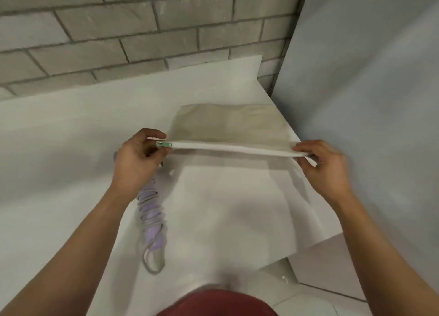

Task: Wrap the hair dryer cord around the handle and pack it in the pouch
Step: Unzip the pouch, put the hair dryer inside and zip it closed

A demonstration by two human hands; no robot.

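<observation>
Both hands hold the pouch (228,123) stretched above the table (59,137).
Left hand (137,159) pinches the zipper pull (164,144); right hand (325,161) pinches the other end; cord-wrapped hair dryer (152,211) lies below.

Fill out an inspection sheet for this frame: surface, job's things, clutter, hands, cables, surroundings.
Surface: white sheet covers it and hangs over the right edge.
Job's things: beige pouch, zipper edge lifted between both hands; purple dryer lies on the sheet beside the left arm, outside the pouch.
Clutter: nothing seen.
Hands: left hand pinches the pouch at the green pull; right hand pinches the opposite end.
Cables: grey cord wound round the dryer handle, one loop loose at the end.
Surroundings: grey brick wall behind; pale panel at right.
</observation>
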